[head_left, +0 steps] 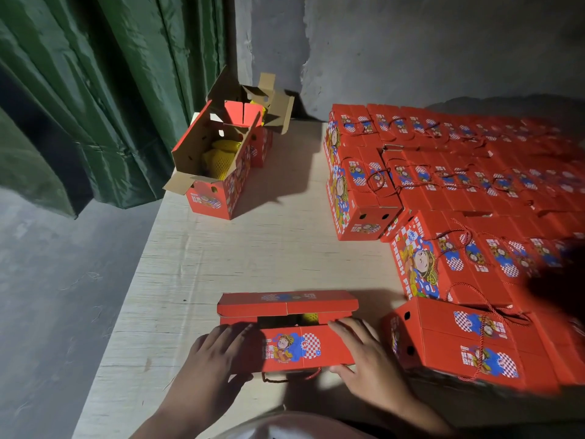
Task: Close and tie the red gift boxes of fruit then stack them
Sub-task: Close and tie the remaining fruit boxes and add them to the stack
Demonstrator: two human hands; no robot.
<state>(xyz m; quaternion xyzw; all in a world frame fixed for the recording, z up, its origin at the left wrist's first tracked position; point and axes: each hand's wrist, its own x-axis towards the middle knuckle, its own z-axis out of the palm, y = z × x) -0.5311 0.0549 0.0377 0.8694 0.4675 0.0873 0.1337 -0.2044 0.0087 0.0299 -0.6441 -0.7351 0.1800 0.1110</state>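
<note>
While both flaps leave a gap showing yellow fruit, the red gift box (pixel 288 331) sits near-centre on the table (pixel 221 255); left hand (pixel 218 353) and right hand (pixel 364 353), fingers extended, press its near flap.

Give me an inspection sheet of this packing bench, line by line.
Surface: pale wooden table, bare in the middle.
Job's things: near box with flaps not fully shut, yellow fruit showing in the gap; two open boxes at the far left corner with yellow netted fruit; tied boxes stacked at right.
Clutter: nothing seen.
Hands: left hand and right hand rest on the near box's front flap, fingers fairly straight.
Cables: none; red cord handle under the near box.
Surroundings: green curtain, grey wall.
</note>
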